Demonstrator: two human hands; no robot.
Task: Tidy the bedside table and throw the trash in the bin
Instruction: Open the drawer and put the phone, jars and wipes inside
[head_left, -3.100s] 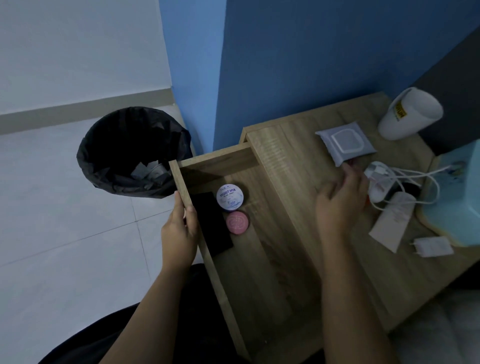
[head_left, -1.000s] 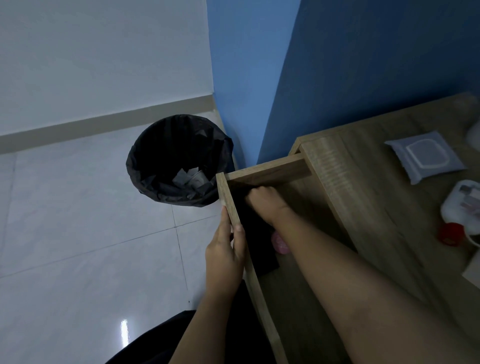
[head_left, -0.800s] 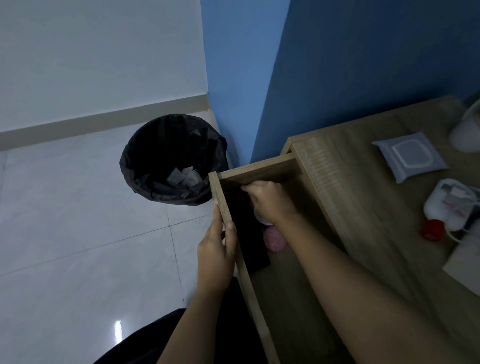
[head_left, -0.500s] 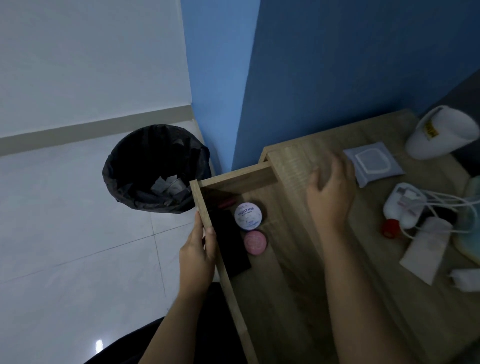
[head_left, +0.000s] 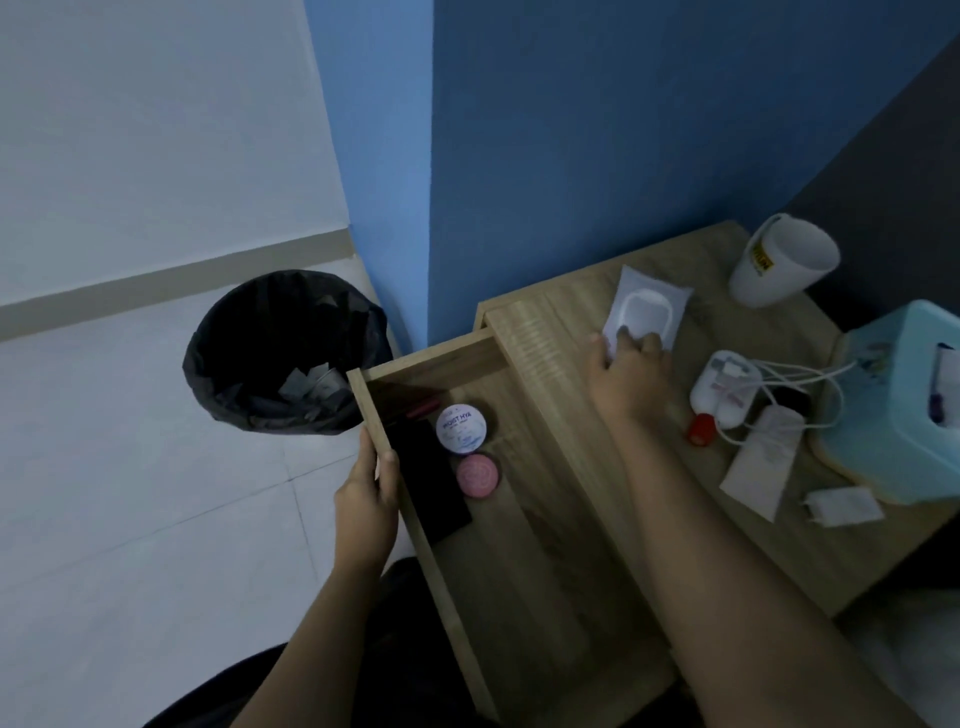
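On the wooden bedside table (head_left: 566, 332) lies a grey wet-wipe pack (head_left: 649, 306); my right hand (head_left: 626, 369) has its fingers closed on the pack's near edge. My left hand (head_left: 369, 493) grips the front panel of the open drawer (head_left: 371, 410). Inside the drawer lie a white round tin (head_left: 461, 428), a pink round tin (head_left: 478, 475), a flat black object (head_left: 431, 488) and a small reddish stick (head_left: 423, 408) near the back. A bin with a black liner (head_left: 283, 348) stands on the floor to the left, with scraps of paper inside.
The tabletop also holds a white cup (head_left: 784, 267), a white bottle with a red cap (head_left: 719, 397), white cables (head_left: 800, 379), a paper sachet (head_left: 761, 462), a white plug (head_left: 841, 506) and a teal tissue box (head_left: 904, 405). Blue wall stands behind.
My right hand left the drawer, where it put the reddish stick, and moved right across the tabletop onto the wet-wipe pack. My left hand stayed on the drawer front.
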